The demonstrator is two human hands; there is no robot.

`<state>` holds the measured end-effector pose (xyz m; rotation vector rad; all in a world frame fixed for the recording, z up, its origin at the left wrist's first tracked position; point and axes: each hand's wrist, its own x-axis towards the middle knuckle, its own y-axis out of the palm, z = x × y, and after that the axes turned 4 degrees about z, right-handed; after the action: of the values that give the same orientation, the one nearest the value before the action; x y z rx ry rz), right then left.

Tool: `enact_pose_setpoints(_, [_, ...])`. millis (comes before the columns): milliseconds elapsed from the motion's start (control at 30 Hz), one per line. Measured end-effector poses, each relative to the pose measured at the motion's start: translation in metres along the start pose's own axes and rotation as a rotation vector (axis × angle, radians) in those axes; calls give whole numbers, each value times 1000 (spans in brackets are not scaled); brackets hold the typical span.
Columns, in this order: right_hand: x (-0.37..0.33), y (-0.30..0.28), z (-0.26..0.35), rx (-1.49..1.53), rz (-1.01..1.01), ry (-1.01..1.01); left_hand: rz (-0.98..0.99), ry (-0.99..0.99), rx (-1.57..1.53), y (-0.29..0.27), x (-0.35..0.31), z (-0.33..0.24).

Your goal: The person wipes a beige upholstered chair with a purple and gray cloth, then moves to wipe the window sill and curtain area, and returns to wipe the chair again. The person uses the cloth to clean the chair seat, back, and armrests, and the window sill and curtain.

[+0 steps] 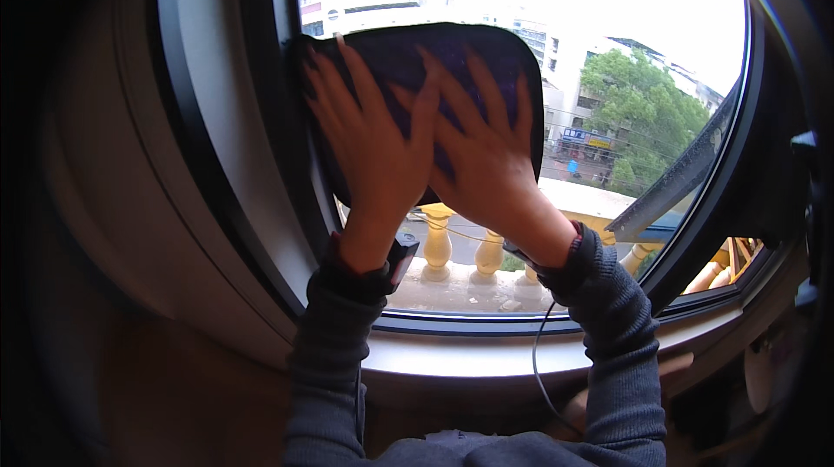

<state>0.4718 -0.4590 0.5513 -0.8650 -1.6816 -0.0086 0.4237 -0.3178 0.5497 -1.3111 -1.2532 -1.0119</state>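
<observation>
A dark purple cloth (408,54) is spread flat against the window glass (625,24), close to the dark left frame (261,93). My left hand (369,141) lies flat on the cloth's left half, fingers spread and pointing up. My right hand (478,145) presses the cloth's right half the same way, its thumb side overlapping my left hand's fingers. Both wrists wear dark bands, and grey sleeves cover both forearms. A thin cable (539,354) hangs from my right wrist.
A pale window sill (486,354) runs below the glass. An opened sash (678,180) angles outward at the right. Outside are yellow balusters (437,245), green trees (643,93) and white buildings. A wall panel (104,163) fills the left.
</observation>
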Motion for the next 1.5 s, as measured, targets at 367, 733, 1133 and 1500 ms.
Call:
enact_pose_setpoints(367, [-201,-14,14,-55,372,100,846,92,-167,-28,-204,-61])
enact_pose_setpoints(733, [-124,-87,-158,-395,-25,264,282,239,-185,62,-41,-198])
enact_pose_setpoints(1133, [-273,-121,-156,-141,253,321,748,321,-395,65,-179,-268])
enact_pose_setpoints(1500, [-247,-116,-183,-241,250,388,512,489,-423,86,-115,-288])
